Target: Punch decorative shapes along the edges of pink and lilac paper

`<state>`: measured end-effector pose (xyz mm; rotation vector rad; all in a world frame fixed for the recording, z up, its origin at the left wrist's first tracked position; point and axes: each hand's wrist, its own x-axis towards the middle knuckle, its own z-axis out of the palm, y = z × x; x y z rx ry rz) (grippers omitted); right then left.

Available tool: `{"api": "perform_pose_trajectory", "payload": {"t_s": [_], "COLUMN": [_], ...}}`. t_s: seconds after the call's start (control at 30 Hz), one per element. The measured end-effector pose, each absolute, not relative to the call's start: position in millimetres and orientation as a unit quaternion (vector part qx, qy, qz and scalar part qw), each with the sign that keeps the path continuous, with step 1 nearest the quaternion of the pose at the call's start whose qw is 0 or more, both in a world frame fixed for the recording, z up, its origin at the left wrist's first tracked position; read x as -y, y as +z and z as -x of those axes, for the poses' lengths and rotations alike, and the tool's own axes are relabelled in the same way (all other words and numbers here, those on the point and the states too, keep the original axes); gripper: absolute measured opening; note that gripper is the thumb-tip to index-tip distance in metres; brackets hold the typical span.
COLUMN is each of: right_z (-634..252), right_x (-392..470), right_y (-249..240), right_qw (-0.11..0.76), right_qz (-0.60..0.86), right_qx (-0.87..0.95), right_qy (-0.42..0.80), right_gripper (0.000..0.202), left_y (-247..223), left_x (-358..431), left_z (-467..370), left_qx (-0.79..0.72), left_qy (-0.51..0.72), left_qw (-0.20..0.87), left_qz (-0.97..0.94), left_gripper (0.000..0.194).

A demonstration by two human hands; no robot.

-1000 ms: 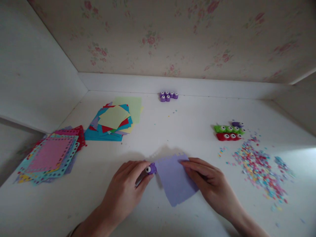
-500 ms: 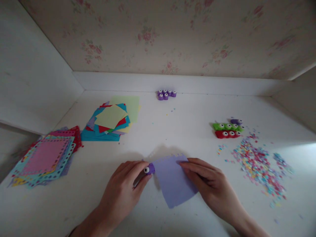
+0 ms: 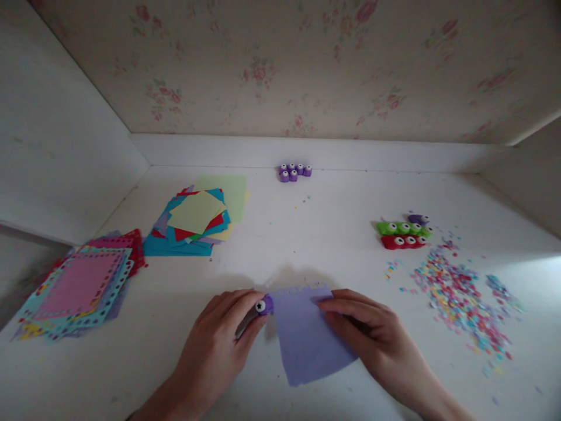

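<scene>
Between the thumb and fingers of my left hand (image 3: 223, 333) is a small purple craft punch (image 3: 265, 304), a star mark on its white button. The punch meets the upper left corner of a lilac paper sheet (image 3: 309, 339). Small notches run along that sheet's far edge. My right hand (image 3: 368, 327) pinches the sheet by its right side, thumb below and fingers on top. The paper is held slightly tilted over the white table (image 3: 263, 251).
Punched pink and blue sheets (image 3: 83, 280) are piled at the left. Behind them lies a stack of coloured paper (image 3: 197, 213). Several purple punches (image 3: 293, 173) stand near the back wall. Green punches (image 3: 403, 228) and red punches (image 3: 403, 241) sit at the right, beside scattered confetti (image 3: 464, 292).
The lilac sheet has turned slightly and its lower end has come nearer to me. The punch stays at its left corner, and both hands keep their holds.
</scene>
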<state>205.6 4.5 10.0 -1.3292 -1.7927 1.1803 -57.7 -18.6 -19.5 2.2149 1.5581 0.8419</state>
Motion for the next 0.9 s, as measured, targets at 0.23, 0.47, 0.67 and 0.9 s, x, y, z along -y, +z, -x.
{"api": "perform_pose_trajectory", "payload": {"t_s": [0.23,0.47,0.67,0.9], "right_z": [-204.6,-205.8,-207.6,-206.5], "right_x": [-5.9,-5.8,-6.1,-6.8], "right_y": [7.0,8.5,8.7,4.4], "right_qw": [0.304,0.305,0.303,0.303], "right_qz": [0.515,0.524,0.527,0.531], "right_qx": [0.647,0.650,0.655,0.662], "right_qy": [0.473,0.458,0.449,0.433], "right_gripper": [0.023,0.022,0.023,0.024], "left_y": [-24.6,-23.3,-24.1,-23.8], "left_x": [18.8,17.3,16.9,18.8], "left_z": [60.3,59.4,59.7,60.3], "left_qx": [-0.539,-0.522,-0.519,-0.517], "left_qy": [0.292,0.302,0.301,0.305], "left_qw": [0.150,0.130,0.119,0.119], "left_qz": [-0.776,-0.787,-0.791,-0.791], "left_gripper": [0.024,0.023,0.023,0.024]}}
